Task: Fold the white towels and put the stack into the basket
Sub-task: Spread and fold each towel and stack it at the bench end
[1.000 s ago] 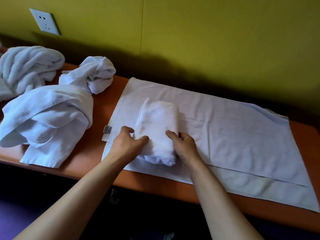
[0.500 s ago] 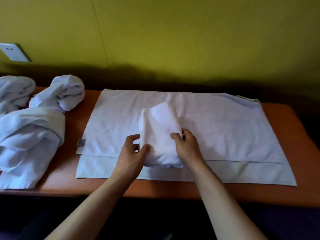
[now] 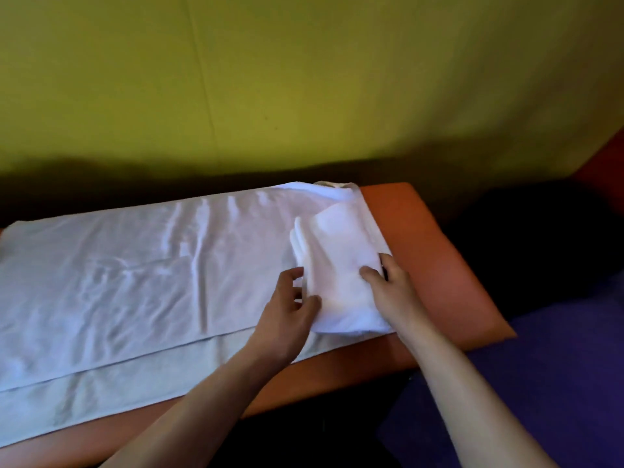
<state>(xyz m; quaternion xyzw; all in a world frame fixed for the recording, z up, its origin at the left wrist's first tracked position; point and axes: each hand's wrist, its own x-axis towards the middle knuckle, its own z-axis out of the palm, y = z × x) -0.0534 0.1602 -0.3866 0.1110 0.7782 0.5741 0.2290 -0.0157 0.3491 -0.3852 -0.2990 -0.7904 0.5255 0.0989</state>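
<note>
A folded white towel (image 3: 337, 268) lies at the right end of a large white towel (image 3: 135, 282) spread flat over the orange table (image 3: 439, 265). My left hand (image 3: 287, 315) grips the folded towel's near left edge, thumb on top and fingers curled at its side. My right hand (image 3: 388, 292) holds its right side, thumb pressing on top and fingers wrapped over the edge. No basket is in view.
A yellow-green wall (image 3: 304, 79) rises right behind the table. The table's right end and front edge are close to the folded towel. A purple surface (image 3: 540, 383) lies below at the right, with a dark gap beyond the table end.
Both hands have carried the folded towel from the middle of the spread towel to its right end. The view has swung right, so the crumpled towels and the wall socket are out of sight.
</note>
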